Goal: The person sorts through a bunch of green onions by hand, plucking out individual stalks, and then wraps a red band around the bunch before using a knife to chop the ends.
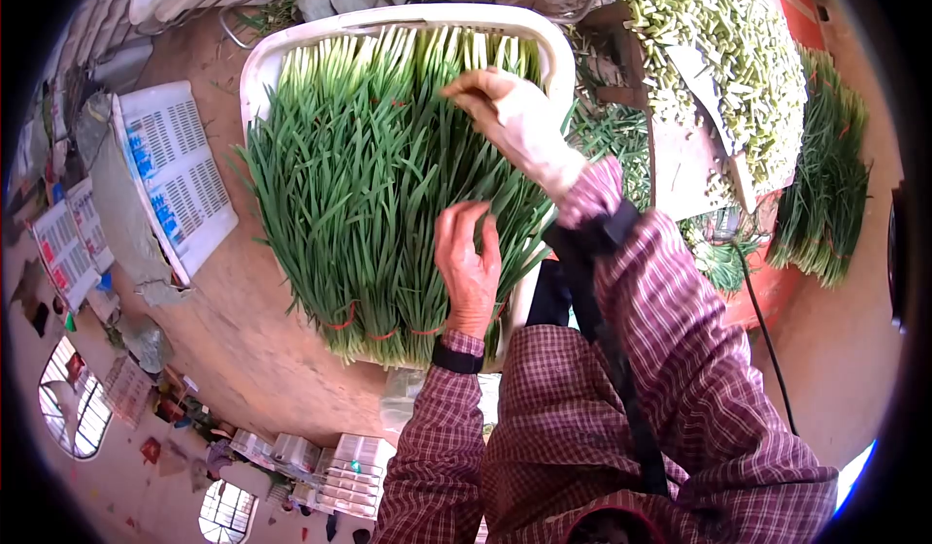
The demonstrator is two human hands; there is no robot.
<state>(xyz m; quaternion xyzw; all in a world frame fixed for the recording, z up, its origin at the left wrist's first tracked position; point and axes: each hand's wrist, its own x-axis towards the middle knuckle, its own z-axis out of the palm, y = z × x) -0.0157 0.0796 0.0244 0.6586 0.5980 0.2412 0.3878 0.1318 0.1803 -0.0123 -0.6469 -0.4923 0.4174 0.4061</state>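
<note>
Bundles of garlic chives (340,165) lie side by side in a white plastic crate (254,64), pale stem ends at the far side. Red bands (383,335) circle the bundles near the close end. My left hand (468,263) is over the leaves at the crate's right half, fingers curved and thumb apart, with nothing visible in it. Above the pale stems at the far right is my right hand (515,122), its fingers bent and drawn together. Whether anything thin is between those fingertips cannot be made out.
At the right, a heap of cut pale stems (728,39) lies beside a board (680,156) with a large knife (704,93) on it. More bundled chives (825,175) are farther right. A white crate (184,165) stands on its side to the left.
</note>
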